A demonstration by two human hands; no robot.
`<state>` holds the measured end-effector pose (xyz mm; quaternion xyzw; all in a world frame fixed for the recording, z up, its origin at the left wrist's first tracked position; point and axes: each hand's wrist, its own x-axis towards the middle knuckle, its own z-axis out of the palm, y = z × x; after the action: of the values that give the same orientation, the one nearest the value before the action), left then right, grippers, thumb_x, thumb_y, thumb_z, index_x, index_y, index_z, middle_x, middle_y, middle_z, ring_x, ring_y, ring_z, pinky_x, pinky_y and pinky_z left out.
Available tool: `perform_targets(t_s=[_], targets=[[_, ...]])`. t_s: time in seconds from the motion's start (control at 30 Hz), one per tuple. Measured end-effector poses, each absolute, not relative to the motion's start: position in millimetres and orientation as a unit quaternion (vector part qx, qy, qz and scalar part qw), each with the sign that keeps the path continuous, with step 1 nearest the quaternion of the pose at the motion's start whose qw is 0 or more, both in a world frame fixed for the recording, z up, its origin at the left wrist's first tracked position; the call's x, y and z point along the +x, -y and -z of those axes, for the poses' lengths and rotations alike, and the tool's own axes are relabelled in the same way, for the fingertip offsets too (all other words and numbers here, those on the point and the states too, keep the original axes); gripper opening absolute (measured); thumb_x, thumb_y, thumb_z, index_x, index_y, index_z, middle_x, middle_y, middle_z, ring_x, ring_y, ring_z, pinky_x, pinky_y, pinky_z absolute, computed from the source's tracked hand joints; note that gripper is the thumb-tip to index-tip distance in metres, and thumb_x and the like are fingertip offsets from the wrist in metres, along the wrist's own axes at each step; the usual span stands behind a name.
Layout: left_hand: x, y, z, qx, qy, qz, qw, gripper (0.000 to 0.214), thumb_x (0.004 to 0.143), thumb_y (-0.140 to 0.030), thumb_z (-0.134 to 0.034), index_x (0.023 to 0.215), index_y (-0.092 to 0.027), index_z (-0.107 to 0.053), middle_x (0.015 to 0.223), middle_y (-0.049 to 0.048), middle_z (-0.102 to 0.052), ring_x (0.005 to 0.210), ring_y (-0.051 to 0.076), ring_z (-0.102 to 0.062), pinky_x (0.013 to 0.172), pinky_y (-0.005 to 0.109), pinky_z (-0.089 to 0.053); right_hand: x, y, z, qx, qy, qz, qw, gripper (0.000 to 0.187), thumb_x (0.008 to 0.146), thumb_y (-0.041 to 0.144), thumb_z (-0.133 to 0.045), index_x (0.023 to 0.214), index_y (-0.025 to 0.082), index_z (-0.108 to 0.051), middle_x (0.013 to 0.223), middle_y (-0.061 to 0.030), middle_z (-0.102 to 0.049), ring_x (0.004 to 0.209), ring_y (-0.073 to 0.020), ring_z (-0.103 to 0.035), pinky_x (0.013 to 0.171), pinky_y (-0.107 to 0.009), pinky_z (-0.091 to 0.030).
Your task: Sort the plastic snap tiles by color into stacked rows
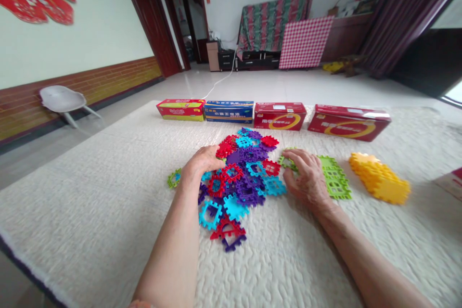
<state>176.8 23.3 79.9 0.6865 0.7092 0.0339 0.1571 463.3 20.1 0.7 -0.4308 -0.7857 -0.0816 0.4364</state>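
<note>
A heap of flat plastic interlocking building pieces (249,155), in purple, red and light blue, lies before me. My left hand (204,160) is at the heap's left side, thumb and fingers closed around a small green piece (224,160) that barely shows. To the right of the heap, my right hand (306,175) has its fingers and thumb on another green piece (288,160), partly covered by them. Just beyond that hand lies a set of green pieces (335,179). One more green piece (174,178) is left of my left wrist.
Yellow pieces (380,180) form a leaning row at the right. Across the back stand a red-and-yellow box (181,110), a blue box (229,112) and two red boxes (279,116). A cream quilted mat (108,192) lies beneath everything. A white chair (63,99) stands at left.
</note>
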Motion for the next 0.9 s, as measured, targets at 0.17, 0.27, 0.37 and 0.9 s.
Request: perform_targets(t_s=[0.17,0.27,0.37,0.9], targets=[[182,-22,-82,0.68,-0.719,-0.005,0.144,0.059,0.071,-0.021,-0.066,0.129,-0.019,-0.059,0.128,0.0105,-0.065,0.112,0.021,-0.064,0.085,0.021,-0.049,463,-20,-1,-0.437,0.784,0.08,0.433,0.036,0.076,0.01,-0.053,0.109,0.021,-0.06,0.111,-0.0083,-0.067,0.106,-0.0267,-0.06,0.093,-0.046,-0.041],[181,-20,-88,0.674,-0.724,-0.024,0.144,0.066,0.069,-0.017,-0.065,0.134,-0.02,-0.054,0.129,0.01,-0.065,0.114,0.021,-0.063,0.088,0.022,-0.049,463,-20,-1,-0.438,0.779,0.077,0.441,0.036,0.076,0.01,-0.053,0.109,0.021,-0.06,0.112,-0.0083,-0.067,0.107,-0.0265,-0.06,0.094,-0.046,-0.041],[183,-17,-93,0.693,-0.7,-0.07,0.158,0.068,0.07,-0.019,-0.066,0.137,-0.021,-0.053,0.126,0.0104,-0.066,0.113,0.023,-0.063,0.089,0.026,-0.05,463,-19,-2,-0.433,0.778,0.07,0.45,0.037,0.076,0.01,-0.053,0.111,0.021,-0.059,0.112,-0.0087,-0.067,0.107,-0.0265,-0.06,0.094,-0.046,-0.041],[243,-20,-63,0.741,-0.465,-0.26,0.409,0.078,0.073,-0.028,-0.074,0.144,-0.021,-0.043,0.129,0.014,-0.06,0.116,0.023,-0.061,0.098,0.037,-0.05,453,-13,-10,-0.359,0.846,-0.01,0.395,0.027,0.09,0.025,-0.057,0.116,0.027,-0.061,0.116,-0.0074,-0.066,0.109,-0.0251,-0.059,0.095,-0.046,-0.041]])
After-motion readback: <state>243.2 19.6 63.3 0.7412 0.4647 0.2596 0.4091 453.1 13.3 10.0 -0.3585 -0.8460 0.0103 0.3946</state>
